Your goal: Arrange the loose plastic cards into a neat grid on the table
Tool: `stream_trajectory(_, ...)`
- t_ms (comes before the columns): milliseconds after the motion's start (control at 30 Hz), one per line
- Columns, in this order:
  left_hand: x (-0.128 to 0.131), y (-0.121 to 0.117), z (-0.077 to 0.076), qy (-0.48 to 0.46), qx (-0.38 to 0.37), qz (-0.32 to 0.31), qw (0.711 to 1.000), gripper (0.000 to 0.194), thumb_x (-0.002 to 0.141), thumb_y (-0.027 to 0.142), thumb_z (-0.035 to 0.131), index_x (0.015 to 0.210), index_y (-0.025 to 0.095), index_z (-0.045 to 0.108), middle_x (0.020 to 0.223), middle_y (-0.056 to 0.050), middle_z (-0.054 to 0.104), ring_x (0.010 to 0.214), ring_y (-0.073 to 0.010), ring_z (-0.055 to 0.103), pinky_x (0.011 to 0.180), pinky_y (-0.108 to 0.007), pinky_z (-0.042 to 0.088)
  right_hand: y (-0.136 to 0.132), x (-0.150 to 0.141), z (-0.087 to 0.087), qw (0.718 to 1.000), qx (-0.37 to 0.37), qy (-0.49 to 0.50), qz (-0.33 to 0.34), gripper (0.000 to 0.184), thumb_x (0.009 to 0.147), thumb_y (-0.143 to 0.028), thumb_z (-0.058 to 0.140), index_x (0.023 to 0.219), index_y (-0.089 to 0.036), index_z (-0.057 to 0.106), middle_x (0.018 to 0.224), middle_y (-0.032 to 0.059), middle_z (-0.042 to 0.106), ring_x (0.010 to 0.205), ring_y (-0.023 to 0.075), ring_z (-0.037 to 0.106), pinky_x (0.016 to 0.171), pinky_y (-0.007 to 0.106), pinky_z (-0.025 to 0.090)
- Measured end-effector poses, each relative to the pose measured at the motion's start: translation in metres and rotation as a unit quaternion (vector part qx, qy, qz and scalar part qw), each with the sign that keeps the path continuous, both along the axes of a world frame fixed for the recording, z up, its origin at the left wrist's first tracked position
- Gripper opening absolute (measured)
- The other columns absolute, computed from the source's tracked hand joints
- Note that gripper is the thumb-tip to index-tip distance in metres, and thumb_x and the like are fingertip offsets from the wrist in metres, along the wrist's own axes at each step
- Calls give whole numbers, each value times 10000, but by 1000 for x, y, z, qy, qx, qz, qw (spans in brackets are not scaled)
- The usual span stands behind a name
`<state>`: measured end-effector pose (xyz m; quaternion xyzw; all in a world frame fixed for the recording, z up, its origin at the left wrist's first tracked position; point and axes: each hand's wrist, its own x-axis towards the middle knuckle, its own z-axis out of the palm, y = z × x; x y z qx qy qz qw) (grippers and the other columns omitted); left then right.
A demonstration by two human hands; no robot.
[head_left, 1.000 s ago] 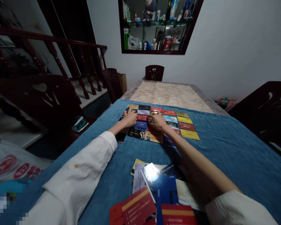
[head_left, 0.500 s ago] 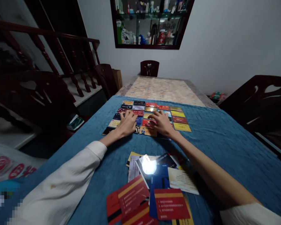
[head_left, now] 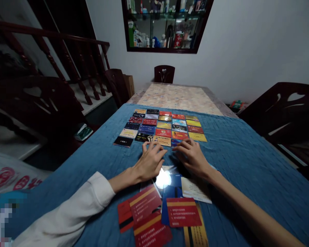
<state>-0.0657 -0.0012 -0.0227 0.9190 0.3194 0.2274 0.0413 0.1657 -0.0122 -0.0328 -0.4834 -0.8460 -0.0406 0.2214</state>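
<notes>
Several plastic cards lie in rows on the blue cloth, among them a red card (head_left: 163, 133), an orange card (head_left: 179, 135) and a black card (head_left: 123, 141). My left hand (head_left: 149, 160) is just below a gold VIP card (head_left: 162, 141), fingers bent and apart, holding nothing I can see. At the lower edge of a dark blue card (head_left: 175, 142) are the fingertips of my right hand (head_left: 193, 157); its fingers are loosely spread, and whether they touch the card is unclear. Beneath and nearer than both hands is a loose pile of cards, with a red striped card (head_left: 184, 213) on top.
The blue cloth (head_left: 237, 164) covers the near part of a patterned table (head_left: 175, 97). Dark wooden chairs stand at the far end (head_left: 164, 74) and on the right (head_left: 280, 109). A bright glare hides part of the card pile. A white bag (head_left: 12, 175) is at the left.
Both hands have drawn back toward me from over the card rows, uncovering the middle cards. They now hover between the rows and the pile, partly covering the pile's far side.
</notes>
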Motion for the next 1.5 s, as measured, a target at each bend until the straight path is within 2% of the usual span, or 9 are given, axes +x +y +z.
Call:
stream_trajectory(167,2,-16,-5,-30,-18,-32,999,278,907,197,529,1167,170,622,1119,-104,645,1192,-291,464,1034,-526,244,-24,6,-1,999,-9,29,16,225,969,-254,489,1078,-239,685,1037,88,685,1058,267,489,864,424,359)
stream_trajectory(300,1,-24,-6,-54,-32,-59,996,290,878,245,578,1157,191,640,1112,-87,661,1164,-283,488,1035,-517,237,-30,13,3,996,-38,51,60,204,949,-236,500,1039,-222,683,1005,82,682,1015,253,492,850,423,354)
stream_trajectory(467,-1,-34,0,-31,-40,-134,990,381,821,365,654,1166,204,649,1134,-85,661,1188,-310,479,1064,-536,206,-35,20,37,983,-158,9,89,111,869,-260,609,946,-222,680,958,67,664,999,248,497,850,416,363)
stream_trajectory(567,0,-41,4,7,-35,-181,983,465,814,467,669,1204,216,631,1197,-95,644,1212,-333,467,1081,-565,185,-44,18,58,962,-253,-67,78,292,759,-280,714,1041,-231,661,1030,77,631,1009,269,498,824,408,384)
stream_trajectory(633,3,-44,6,34,-28,-206,978,525,809,530,672,1224,214,615,1226,-109,628,1220,-345,465,1091,-586,179,-50,16,64,949,-287,-117,56,435,703,-297,750,1117,-228,633,1087,96,609,1043,295,495,828,420,397)
stream_trajectory(833,17,-52,11,96,-18,-235,967,666,783,661,655,1235,178,579,1234,-157,595,1243,-377,444,1119,-632,176,-58,13,52,937,-284,-202,7,733,597,-371,813,1261,-202,553,1206,153,540,1118,357,468,856,469,408)
stream_trajectory(1000,26,-52,9,108,-11,-245,963,691,779,682,641,1226,159,573,1237,-171,575,1227,-371,452,1113,-648,186,-56,13,41,944,-258,-207,1,610,635,-374,785,1183,-211,575,1148,139,542,1054,330,490,798,424,418)
stream_trajectory(1300,21,-31,12,121,0,-195,973,399,839,444,665,1136,183,610,1150,-133,618,1173,-348,470,1076,-644,214,-46,18,34,953,-257,-159,14,437,751,-369,737,1152,-254,606,1138,124,584,1073,346,500,807,473,440)
stream_trajectory(1500,19,-26,14,146,-11,-172,974,279,856,305,608,1107,182,614,1113,-122,632,1169,-326,468,1069,-624,218,-46,14,36,950,-264,-164,15,556,690,-389,789,1191,-259,586,1152,120,603,1075,344,510,805,459,434)
